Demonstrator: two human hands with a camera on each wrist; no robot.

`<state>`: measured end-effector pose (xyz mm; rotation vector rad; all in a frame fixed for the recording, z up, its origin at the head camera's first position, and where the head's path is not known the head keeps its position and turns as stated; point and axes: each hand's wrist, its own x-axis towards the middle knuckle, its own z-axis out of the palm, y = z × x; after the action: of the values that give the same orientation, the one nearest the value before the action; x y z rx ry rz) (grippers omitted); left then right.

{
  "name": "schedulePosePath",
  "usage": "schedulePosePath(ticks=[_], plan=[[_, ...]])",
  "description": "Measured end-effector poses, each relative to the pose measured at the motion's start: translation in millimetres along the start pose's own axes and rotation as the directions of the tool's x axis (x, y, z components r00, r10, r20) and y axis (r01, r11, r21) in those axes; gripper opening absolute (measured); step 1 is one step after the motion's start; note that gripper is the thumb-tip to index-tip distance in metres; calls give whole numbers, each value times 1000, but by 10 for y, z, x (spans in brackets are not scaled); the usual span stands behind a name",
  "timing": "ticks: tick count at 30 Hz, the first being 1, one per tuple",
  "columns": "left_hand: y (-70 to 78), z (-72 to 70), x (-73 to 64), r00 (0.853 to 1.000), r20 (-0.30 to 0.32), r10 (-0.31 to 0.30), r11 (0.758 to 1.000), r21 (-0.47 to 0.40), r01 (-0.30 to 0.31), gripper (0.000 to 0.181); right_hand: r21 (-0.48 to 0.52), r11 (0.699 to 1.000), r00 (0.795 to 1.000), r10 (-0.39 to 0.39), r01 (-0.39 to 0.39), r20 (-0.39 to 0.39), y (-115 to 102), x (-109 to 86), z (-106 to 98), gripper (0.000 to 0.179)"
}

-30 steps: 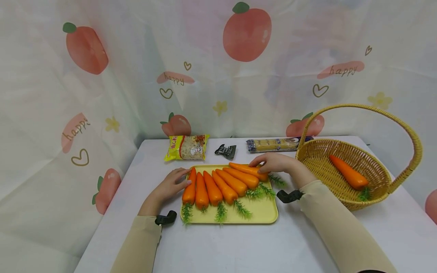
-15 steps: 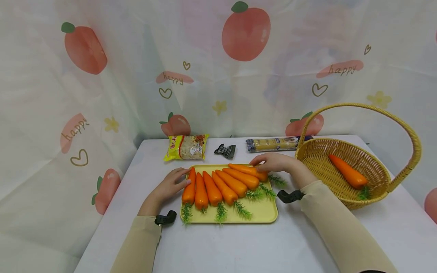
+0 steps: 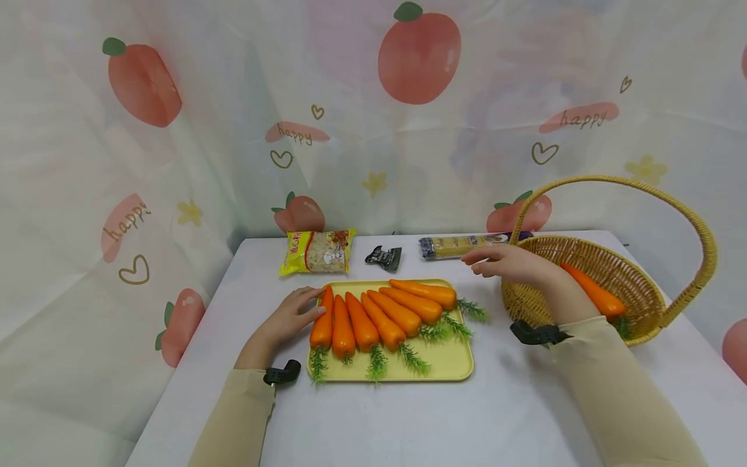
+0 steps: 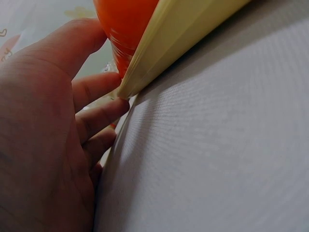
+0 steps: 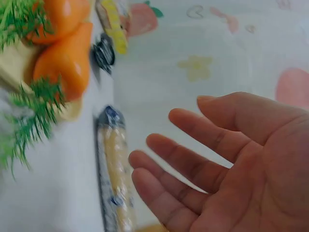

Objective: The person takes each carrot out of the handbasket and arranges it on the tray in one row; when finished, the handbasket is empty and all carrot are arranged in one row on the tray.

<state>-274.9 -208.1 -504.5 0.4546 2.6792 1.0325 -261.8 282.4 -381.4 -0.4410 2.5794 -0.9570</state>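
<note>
Several orange toy carrots with green tops lie fanned out on a yellow tray [image 3: 443, 364]. My left hand [image 3: 292, 316] rests at the tray's left edge with relaxed fingers. In the left wrist view its thumb [image 4: 77, 41] is right at the leftmost carrot [image 4: 126, 24], its fingertips at the tray rim [image 4: 149, 60]. My right hand [image 3: 513, 264] is raised between the tray and a wicker basket [image 3: 519, 305], overlapping the basket's left side in the head view. Its fingers [image 5: 186, 171] are spread and hold nothing. One more carrot [image 3: 601, 298] lies in the basket, partly hidden by the right arm.
Along the table's back lie a yellow food bag [image 3: 319, 253], a small black packet [image 3: 384, 258] and a long pack of noodles [image 3: 463, 246]. The basket's tall handle [image 3: 703, 237] arches over it at the right. A printed curtain [image 3: 344, 78] hangs behind the table.
My right hand has let go of the top right carrot, which stays on the tray, and has moved up and right toward the basket. My left hand has stayed in place.
</note>
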Motion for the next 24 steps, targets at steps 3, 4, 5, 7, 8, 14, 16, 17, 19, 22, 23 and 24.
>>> schedulePosePath(ticks=[3,4,5,7,8,14,16,17,19,22,23,24], plan=[[-11,-3,4,1000,1,1,1000,-2,-1,66,5,1000,998,27,-27,-52,39,-127,-74,45],[-9,-3,2,1000,2,0,1000,-4,0,66,-1,999,997,35,-36,-70,50,-165,-96,47],[-11,-3,4,1000,1,-1,1000,-3,1,67,-2,999,995,47,-47,-86,59,-203,-121,48],[-17,-3,7,1000,0,-3,1000,0,3,67,-3,998,992,61,-62,-111,95,-278,-174,50],[-16,-2,8,1000,0,-1,1000,2,1,67,-3,998,990,67,-68,-125,115,-316,-200,51],[-15,-10,0,999,-3,37,999,9,-37,66,2,999,985,52,-52,-167,306,-513,-361,47],[-7,-12,-5,999,-3,46,999,8,-46,65,-7,999,984,46,-48,-175,381,-564,-425,47],[-5,-13,-8,999,-4,48,999,10,-48,65,-7,999,982,45,-48,-182,421,-586,-458,48],[0,-11,-7,999,-4,44,999,13,-44,65,-39,996,977,66,-75,-203,486,-637,-524,52],[1,-7,-2,999,-3,35,999,15,-35,64,-38,991,970,114,-125,-216,580,-700,-611,58],[0,-6,0,999,-3,34,999,13,-33,64,-35,988,965,139,-150,-221,613,-718,-635,61],[-1,-4,2,1000,-4,27,1000,11,-27,64,-32,986,964,154,-165,-216,641,-738,-656,62]])
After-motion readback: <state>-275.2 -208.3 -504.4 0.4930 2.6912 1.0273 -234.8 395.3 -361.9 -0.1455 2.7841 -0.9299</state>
